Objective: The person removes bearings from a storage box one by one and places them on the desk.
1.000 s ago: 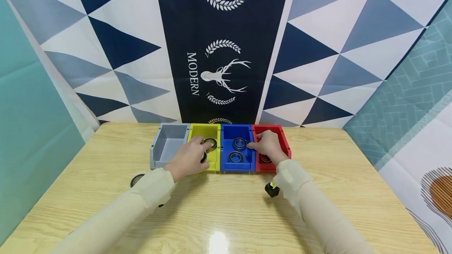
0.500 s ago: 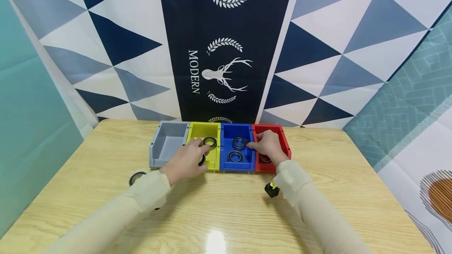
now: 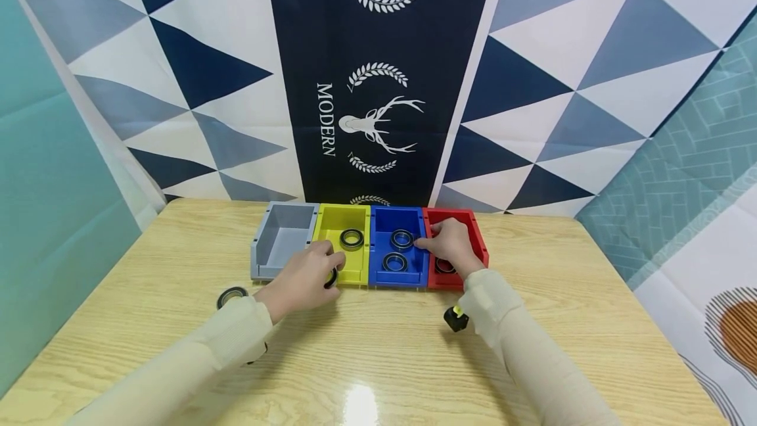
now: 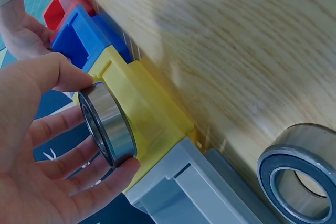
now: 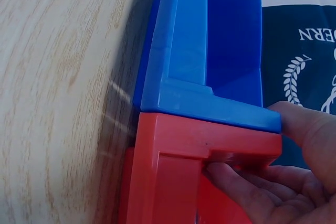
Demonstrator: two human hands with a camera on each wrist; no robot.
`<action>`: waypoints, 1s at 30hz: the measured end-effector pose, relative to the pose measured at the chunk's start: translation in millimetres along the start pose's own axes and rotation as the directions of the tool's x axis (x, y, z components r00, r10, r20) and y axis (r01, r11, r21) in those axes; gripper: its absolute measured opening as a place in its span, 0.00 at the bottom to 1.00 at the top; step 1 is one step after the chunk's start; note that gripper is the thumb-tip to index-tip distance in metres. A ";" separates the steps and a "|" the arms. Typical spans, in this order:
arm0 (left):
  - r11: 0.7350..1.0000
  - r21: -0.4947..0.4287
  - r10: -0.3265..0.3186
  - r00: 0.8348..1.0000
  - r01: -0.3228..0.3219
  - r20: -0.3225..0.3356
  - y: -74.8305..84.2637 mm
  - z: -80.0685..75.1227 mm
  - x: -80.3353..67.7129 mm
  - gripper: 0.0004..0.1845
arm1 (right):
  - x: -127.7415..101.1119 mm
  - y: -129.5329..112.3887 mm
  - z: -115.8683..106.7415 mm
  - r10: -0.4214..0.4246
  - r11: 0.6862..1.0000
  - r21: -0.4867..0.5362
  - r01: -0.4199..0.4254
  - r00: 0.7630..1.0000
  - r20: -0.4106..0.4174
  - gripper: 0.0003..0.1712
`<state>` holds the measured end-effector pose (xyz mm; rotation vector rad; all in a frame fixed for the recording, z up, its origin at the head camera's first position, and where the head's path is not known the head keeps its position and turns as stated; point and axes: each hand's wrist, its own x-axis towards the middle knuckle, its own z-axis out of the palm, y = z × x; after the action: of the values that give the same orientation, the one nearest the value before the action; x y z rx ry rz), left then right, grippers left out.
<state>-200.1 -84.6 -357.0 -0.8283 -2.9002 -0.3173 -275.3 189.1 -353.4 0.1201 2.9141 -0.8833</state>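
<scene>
My left hand [image 3: 301, 278] pinches a bearing [image 4: 118, 127] between thumb and fingers, at the front edge of the yellow bin [image 3: 334, 215]. The bearing stands on edge, and its steel outer ring faces the left wrist camera. Another bearing [image 3: 343, 240] lies flat in that bin. My right hand [image 3: 452, 245] grips the adjoining walls of the blue bin [image 5: 210, 106] and the red bin [image 5: 210, 140], thumb on the blue side and fingers inside the red one. Two bearings lie in the blue bin. Partly hidden by the right hand, a bearing [image 3: 437, 268] sits in the red bin.
A grey bin [image 3: 290, 242] stands at the left end of the row, against the patterned backdrop. On the wooden table [image 3: 378, 340], a loose bearing [image 3: 221, 300] lies by my left sleeve. A small black block [image 3: 455, 321] with a yellow part shows beside my right cuff.
My left hand has drawn back toward me and to the left, carrying its bearing from over the yellow bin to its front edge. The right hand keeps its grip in place.
</scene>
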 end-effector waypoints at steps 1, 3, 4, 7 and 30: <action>1.000 -0.002 -0.001 1.000 0.001 0.002 0.5 -0.4 -1.2 0.14 | -0.1 0.0 0.1 0.000 1.000 0.000 0.000 1.000 -0.001 0.21; 1.000 -0.008 -0.002 1.000 0.002 0.005 0.9 -0.3 -3.6 0.14 | -0.6 0.0 0.3 0.000 1.000 -0.001 0.000 1.000 -0.002 0.21; 1.000 -0.014 -0.001 1.000 0.001 0.006 1.2 -0.5 -5.0 0.14 | -0.9 -0.1 0.4 0.001 1.000 -0.002 -0.001 1.000 -0.003 0.21; 0.999 -0.035 0.001 1.000 0.000 0.027 1.3 -0.7 -9.2 0.14 | -1.0 -0.2 1.0 0.002 1.000 -0.010 -0.002 1.000 -0.005 0.23; 0.992 -0.113 0.063 0.990 -0.048 0.130 -8.9 7.5 -41.7 0.15 | -1.3 1.1 2.1 -0.013 1.000 -0.003 0.013 1.000 -0.015 0.22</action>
<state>-169.9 -111.6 -372.6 -0.9813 -2.9984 -0.4350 -273.7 188.7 -355.6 0.1089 2.9334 -0.8844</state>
